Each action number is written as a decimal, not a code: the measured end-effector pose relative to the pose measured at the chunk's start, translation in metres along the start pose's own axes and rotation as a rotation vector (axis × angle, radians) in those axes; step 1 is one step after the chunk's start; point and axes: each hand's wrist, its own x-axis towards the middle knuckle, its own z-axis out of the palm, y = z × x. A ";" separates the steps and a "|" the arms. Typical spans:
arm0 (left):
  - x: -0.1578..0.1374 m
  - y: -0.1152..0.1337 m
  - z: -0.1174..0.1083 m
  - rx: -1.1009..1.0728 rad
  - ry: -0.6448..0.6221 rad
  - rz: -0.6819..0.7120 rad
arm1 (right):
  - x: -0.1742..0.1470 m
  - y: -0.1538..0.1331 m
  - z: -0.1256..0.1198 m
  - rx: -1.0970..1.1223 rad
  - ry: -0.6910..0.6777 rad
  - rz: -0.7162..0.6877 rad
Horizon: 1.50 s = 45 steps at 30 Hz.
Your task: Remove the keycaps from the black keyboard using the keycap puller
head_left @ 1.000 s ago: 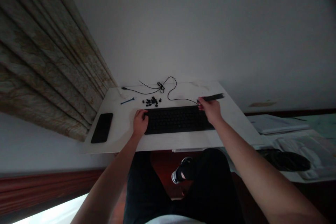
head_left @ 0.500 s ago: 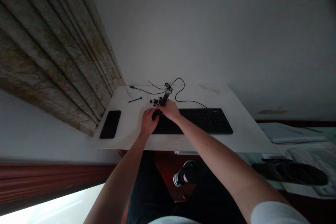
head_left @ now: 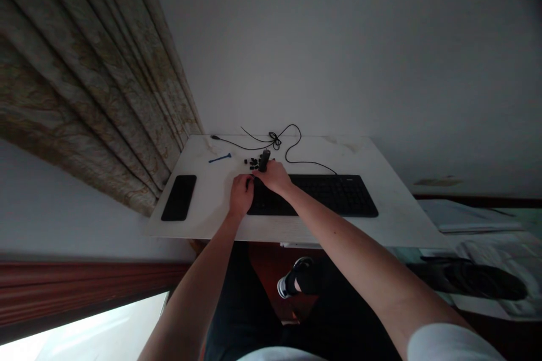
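Black keyboard (head_left: 315, 194) lay flat on the white counter (head_left: 393, 208), long side toward the person. Right hand (head_left: 276, 176) sat over the keyboard's left far corner, clenched round a dark slim tool (head_left: 264, 160) that stuck up and away past the fingers. Left hand (head_left: 241, 194) rested at the keyboard's left end, fingers curled onto its edge, looked like it was bracing it; whether it pinched anything small could not be told. Loose keycaps (head_left: 253, 163) sat in a small heap just beyond the tool, touching or nearly so. Cable (head_left: 292, 149) ran from the keyboard's far edge into a tangle near the wall. Blue stick (head_left: 220, 158) lay further left, phone (head_left: 179, 197) near the counter's left edge, well apart from both hands. Judged: doing this well needed the left hand pinning the keyboard firm, the tool worked gently at the corner keys, caps kept in the heap.
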 end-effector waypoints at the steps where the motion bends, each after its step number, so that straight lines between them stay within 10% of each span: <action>1: 0.000 0.000 0.000 0.005 -0.002 0.004 | 0.001 0.000 0.001 -0.005 -0.007 -0.003; 31: 0.001 -0.001 0.004 0.263 -0.100 0.171 | -0.012 0.006 0.009 0.068 -0.029 -0.211; 40: 0.002 0.000 0.004 0.298 -0.091 0.216 | 0.006 -0.026 -0.031 0.028 0.055 -0.272; 45: 0.001 -0.001 0.003 0.199 -0.055 0.193 | 0.015 0.013 -0.043 0.249 0.129 -0.165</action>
